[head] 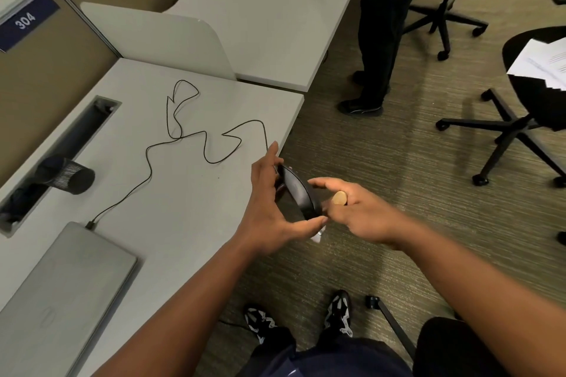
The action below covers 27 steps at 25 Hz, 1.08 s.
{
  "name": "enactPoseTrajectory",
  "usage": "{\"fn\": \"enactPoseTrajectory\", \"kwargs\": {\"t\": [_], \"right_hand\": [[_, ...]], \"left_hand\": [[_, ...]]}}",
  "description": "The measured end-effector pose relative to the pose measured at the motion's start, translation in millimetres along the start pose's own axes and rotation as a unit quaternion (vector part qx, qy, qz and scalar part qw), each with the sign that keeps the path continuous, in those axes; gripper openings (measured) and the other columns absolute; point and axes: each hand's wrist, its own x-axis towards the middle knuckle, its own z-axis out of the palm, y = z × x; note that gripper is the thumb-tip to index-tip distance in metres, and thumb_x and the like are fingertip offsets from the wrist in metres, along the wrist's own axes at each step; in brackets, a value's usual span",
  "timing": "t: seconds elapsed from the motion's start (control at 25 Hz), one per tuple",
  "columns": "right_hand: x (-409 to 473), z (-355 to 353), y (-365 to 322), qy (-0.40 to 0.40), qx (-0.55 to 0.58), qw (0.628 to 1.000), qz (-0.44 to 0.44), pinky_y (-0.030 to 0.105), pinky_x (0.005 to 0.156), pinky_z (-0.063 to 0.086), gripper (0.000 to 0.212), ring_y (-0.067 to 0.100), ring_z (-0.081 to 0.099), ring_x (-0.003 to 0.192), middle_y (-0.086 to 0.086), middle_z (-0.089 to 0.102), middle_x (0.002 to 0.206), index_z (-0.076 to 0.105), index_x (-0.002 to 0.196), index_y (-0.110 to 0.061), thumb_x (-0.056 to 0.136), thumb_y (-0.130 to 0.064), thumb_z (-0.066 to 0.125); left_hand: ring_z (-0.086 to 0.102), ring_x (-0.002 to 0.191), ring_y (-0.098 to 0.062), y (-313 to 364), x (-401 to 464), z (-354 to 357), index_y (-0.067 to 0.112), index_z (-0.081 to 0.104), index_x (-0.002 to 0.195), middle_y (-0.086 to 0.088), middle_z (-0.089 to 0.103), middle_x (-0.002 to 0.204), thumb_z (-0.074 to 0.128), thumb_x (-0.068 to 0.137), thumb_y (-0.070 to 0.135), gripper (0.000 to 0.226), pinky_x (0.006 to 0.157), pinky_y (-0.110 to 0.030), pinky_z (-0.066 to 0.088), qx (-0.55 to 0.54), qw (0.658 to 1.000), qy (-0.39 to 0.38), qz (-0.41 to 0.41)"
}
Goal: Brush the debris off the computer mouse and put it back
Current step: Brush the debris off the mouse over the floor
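Your left hand (pixel 269 208) grips the mouse (pixel 298 193) off the desk's (pixel 190 193) three-o'clock edge, your right hand (pixel 352 211) clasps the brush (pixel 338 197): you're mid-brushing, with the return left.

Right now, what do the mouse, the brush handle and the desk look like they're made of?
The mouse, held in the left hand, looks like black plastic with a soft sheen along its curved shell. The brush handle in the right hand looks like pale, matte wood. The desk looks like smooth light-grey laminate, though that is a guess.
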Motion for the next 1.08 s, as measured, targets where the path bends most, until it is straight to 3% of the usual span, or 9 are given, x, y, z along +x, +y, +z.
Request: {"fn": "enactPoseTrajectory", "kwargs": {"t": [0.12,0.28,0.4,0.48,0.68,0.8,0.88,0.96,1.08], "right_hand": [[2,0,-3,-0.007,0.100,0.995,0.005,0.017,0.066,0.053,0.048,-0.001,0.071,0.078,-0.006,0.082,0.099,0.055,0.143,-0.032,0.102,-0.008,0.057],[2,-1,-2,0.062,0.122,0.991,0.011,0.022,0.071,0.043,0.040,-0.004,0.067,0.073,-0.001,0.082,0.101,0.064,0.130,-0.038,0.101,-0.010,0.060],[1,0,-2,0.124,0.090,0.988,-0.015,0.015,0.057,0.043,0.042,-0.006,0.059,0.056,-0.001,0.079,0.095,0.064,0.125,-0.038,0.100,-0.005,0.057],[0,1,-1,0.146,0.050,0.987,-0.040,0.020,0.051,0.043,0.044,0.000,0.053,0.053,-0.006,0.077,0.094,0.063,0.123,-0.042,0.099,-0.005,0.056],[3,-1,2,0.157,-0.020,0.983,-0.094,0.034,0.062,0.053,0.038,0.019,0.066,0.071,-0.017,0.076,0.100,0.061,0.129,-0.039,0.101,-0.013,0.057],[5,-4,2,0.152,0.003,0.981,-0.119,0.019,0.063,0.048,0.033,0.004,0.065,0.070,-0.015,0.078,0.106,0.063,0.127,-0.038,0.100,-0.019,0.058],[7,-5,-3,0.208,-0.002,0.962,-0.177,0.012,0.073,0.049,0.030,-0.002,0.068,0.089,-0.014,0.076,0.110,0.067,0.126,-0.031,0.098,-0.022,0.058],[9,-7,-12,0.245,-0.076,0.935,-0.244,0.013,0.085,0.050,0.030,0.000,0.067,0.107,-0.016,0.073,0.117,0.069,0.128,-0.024,0.100,-0.022,0.059],[16,-12,-26,0.185,-0.163,0.927,-0.283,0.028,0.101,0.054,0.031,0.008,0.066,0.122,-0.005,0.073,0.128,0.071,0.132,-0.015,0.102,-0.012,0.064]], "left_hand": [[0.041,0.147,-0.003,3,1,1,0.037,0.011,0.168,0.026,0.025,0.149,0.095,0.064,0.052,0.135,0.118,-0.019,0.042,-0.023,1.000,0.007,-0.005],[0.039,0.149,0.003,2,1,-2,0.039,0.013,0.168,0.022,0.026,0.163,0.094,0.066,0.054,0.131,0.119,-0.021,0.042,-0.047,0.999,0.007,-0.023],[0.041,0.145,0.006,-1,4,-9,0.046,0.004,0.167,0.028,0.031,0.159,0.095,0.062,0.056,0.140,0.113,-0.014,0.044,-0.025,0.999,-0.008,-0.028],[0.046,0.139,0.006,-3,5,-14,0.057,0.000,0.163,0.034,0.030,0.154,0.097,0.059,0.056,0.143,0.108,-0.012,0.047,-0.008,0.999,-0.023,-0.031],[0.047,0.137,-0.004,-11,9,-20,0.052,-0.005,0.165,0.029,0.019,0.152,0.098,0.059,0.050,0.147,0.101,-0.004,0.047,0.040,0.996,-0.064,-0.046],[0.042,0.139,-0.009,-13,8,-19,0.051,-0.004,0.164,0.028,0.016,0.151,0.098,0.063,0.044,0.144,0.096,0.003,0.043,0.058,0.995,-0.065,-0.043],[0.040,0.141,-0.012,-13,7,-18,0.056,-0.006,0.162,0.027,0.015,0.152,0.098,0.063,0.044,0.145,0.094,0.002,0.045,0.060,0.996,-0.056,-0.034],[0.042,0.141,-0.013,-10,6,-18,0.065,-0.010,0.157,0.030,0.015,0.154,0.098,0.063,0.044,0.144,0.095,-0.004,0.050,0.059,0.997,-0.053,-0.024],[0.043,0.145,-0.015,-7,7,-20,0.065,-0.010,0.158,0.034,0.016,0.156,0.099,0.064,0.040,0.146,0.105,-0.026,0.057,0.058,0.997,-0.054,-0.019]]}}
